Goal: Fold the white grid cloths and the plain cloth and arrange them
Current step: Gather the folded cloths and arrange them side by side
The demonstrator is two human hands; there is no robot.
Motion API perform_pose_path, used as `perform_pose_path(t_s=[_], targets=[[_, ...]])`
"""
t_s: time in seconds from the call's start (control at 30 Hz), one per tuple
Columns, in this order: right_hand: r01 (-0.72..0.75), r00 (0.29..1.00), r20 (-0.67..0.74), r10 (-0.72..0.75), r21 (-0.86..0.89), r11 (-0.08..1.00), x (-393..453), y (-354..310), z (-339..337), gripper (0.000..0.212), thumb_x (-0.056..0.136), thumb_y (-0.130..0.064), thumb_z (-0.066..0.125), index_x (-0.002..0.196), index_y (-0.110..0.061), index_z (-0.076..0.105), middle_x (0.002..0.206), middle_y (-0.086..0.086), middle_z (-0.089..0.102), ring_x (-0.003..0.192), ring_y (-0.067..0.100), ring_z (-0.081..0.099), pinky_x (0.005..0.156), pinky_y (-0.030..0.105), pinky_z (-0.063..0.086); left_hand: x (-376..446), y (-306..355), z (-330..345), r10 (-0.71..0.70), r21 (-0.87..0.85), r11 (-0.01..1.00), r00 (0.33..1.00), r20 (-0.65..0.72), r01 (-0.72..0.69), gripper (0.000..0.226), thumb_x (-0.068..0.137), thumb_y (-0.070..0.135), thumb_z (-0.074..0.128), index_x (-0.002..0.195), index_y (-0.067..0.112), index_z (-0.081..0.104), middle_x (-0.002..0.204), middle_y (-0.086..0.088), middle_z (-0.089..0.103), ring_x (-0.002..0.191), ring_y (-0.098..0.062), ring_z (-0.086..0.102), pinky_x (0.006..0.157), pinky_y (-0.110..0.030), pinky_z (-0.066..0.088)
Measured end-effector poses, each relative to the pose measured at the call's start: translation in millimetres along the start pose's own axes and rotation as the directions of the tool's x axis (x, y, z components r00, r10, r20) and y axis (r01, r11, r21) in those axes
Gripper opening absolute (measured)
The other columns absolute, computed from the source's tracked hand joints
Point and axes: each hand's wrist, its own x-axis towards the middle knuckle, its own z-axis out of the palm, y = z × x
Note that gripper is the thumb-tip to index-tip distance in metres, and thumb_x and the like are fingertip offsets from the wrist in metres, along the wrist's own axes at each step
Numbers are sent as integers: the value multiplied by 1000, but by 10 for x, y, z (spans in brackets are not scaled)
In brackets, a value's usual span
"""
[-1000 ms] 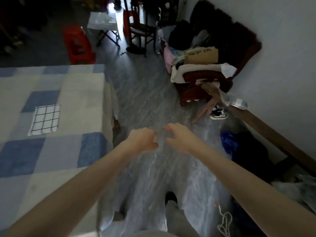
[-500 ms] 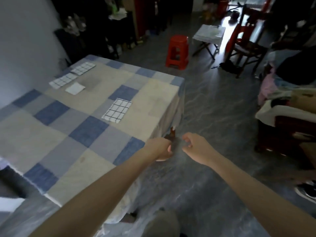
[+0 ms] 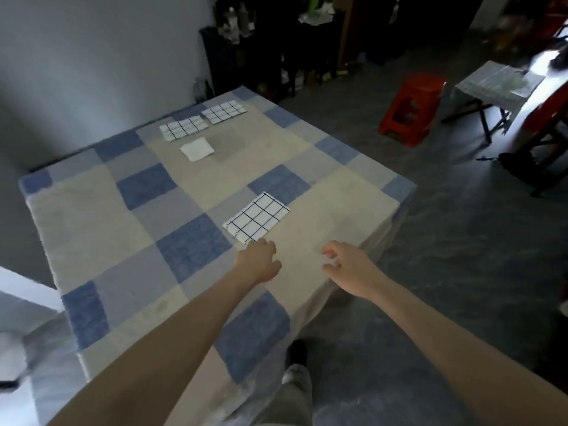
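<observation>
Empty hands [image 3: 302, 263] beside nearest grid cloth [image 3: 256, 222], long axis up-right.

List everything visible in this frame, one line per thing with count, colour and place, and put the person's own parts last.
Grid cloths: three, white with dark lines, folded; one near the hands, two at the far edge of the table.
Plain cloth: one, white, folded, just in front of the far pair.
Table cover: one, blue, grey and cream checks, draped over the table.
Plastic stool: one, red, on the floor beyond the table.
Small folding table: one, pale top, dark legs, far right.
Floor: grey, marbled.
Left hand: empty, at the near cloth's corner.
Right hand: empty, fingers curled, over the table's right edge.
</observation>
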Motion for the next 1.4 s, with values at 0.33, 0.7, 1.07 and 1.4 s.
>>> perform_pose_path(t_s=[0.33,0.7,1.07,1.4], targets=[[-4,993,119,8,-31,1000,1396,141,-118,33,87,-22,59,120,-18,56,114,5,58,91,14,51,86,27,41,1148,-245,-131,-96,-54,994,995,-35,94,47,91,42,56,128,14,45,130,-5,41,121,-25,40,87,-43,48],[76,966,250,-71,-13,997,2011,454,-371,35,89,-25,57,124,-19,54,120,5,55,93,13,51,87,28,43,1518,-324,-253,-160,10,987,987,16,160,23,89,27,57,107,14,54,115,-8,48,112,-26,49,73,-35,38],[175,943,290,-164,-10,985,1952,1116,-1066,34,91,-27,55,125,-20,53,123,4,54,106,18,55,91,33,46,1550,131,-194,-377,95,920,925,-48,380,39,93,39,52,123,15,47,121,-6,50,115,-26,49,78,-39,45],[120,945,314,-97,-56,991,1920,1637,-1452,35,94,-28,53,127,-22,50,126,2,52,107,15,53,89,29,46,1696,232,-193,-439,166,883,897,-42,440,32,92,16,46,123,14,44,117,-8,53,107,-27,56,78,-37,45]])
